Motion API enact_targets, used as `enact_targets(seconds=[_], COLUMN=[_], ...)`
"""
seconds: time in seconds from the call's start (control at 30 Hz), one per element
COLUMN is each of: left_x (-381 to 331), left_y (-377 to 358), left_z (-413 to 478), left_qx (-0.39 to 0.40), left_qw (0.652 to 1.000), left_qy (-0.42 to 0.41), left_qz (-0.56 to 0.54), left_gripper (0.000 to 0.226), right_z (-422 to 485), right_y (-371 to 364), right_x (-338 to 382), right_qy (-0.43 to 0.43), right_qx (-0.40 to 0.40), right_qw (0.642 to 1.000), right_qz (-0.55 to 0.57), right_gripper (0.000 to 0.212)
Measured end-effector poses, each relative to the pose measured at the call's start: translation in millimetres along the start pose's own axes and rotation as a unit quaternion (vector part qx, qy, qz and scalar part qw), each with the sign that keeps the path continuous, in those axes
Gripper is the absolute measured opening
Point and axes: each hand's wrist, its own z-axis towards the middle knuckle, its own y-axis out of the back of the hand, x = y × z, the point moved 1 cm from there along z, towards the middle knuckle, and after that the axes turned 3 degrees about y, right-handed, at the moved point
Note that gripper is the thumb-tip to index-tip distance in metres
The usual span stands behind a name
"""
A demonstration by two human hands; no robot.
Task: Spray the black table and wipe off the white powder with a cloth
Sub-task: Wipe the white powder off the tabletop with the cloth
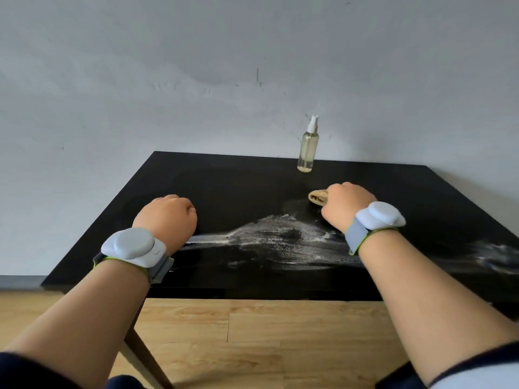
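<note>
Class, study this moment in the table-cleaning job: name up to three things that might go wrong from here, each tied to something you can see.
1. The white powder lies close to the near edge of the black table; a wipe towards the person would likely push it onto the wooden floor.
2. The right hand holds the cloth bunched small, so it may smear streaks.
3. The spray bottle stands upright just behind that hand; a wide sweep might topple it.
</note>
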Motion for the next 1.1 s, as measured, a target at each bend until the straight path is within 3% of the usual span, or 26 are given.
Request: enact_targets(seconds=[0.23,0.37,0.57,0.7,0.87,1.1], left_x=[-3.6,-2.0,-1.6,-2.5,-2.1,-3.0], left_y=[0.0,-0.5,-0.4,-0.3,1.2,0.8], left_z=[-2.5,-4.3,-3.3,-4.2,-4.5,-5.5], left_qx=[0.007,0.009,0.018,0.018,0.007,0.004], left_qw=[1.000,1.000,1.000,1.000,1.000,1.000], left_qy=[-0.007,-0.006,0.001,0.003,0.001,0.000], left_qz=[0.007,0.012,0.015,0.013,0.018,0.022], left_gripper=[0.040,0.041,0.040,0.040,0.041,0.040], right_z=[-14.3,-19.7,-28.4,-32.6,-45.9,-70.9], right_y=[4.0,1.3,-1.1,-6.8,0.4,4.5], right_x=[73.8,103.6,83.2,55.2,17.7,-19.5], right_qy=[0.077,0.134,0.211,0.187,0.139,0.067], right_qx=[-0.017,0.001,0.020,0.020,-0.006,-0.039], right_qw=[0.997,0.991,0.963,0.958,0.974,0.997], right_qz=[-0.014,0.008,0.168,0.218,0.178,0.005], right_gripper=[0.026,0.037,0.039,0.041,0.038,0.036])
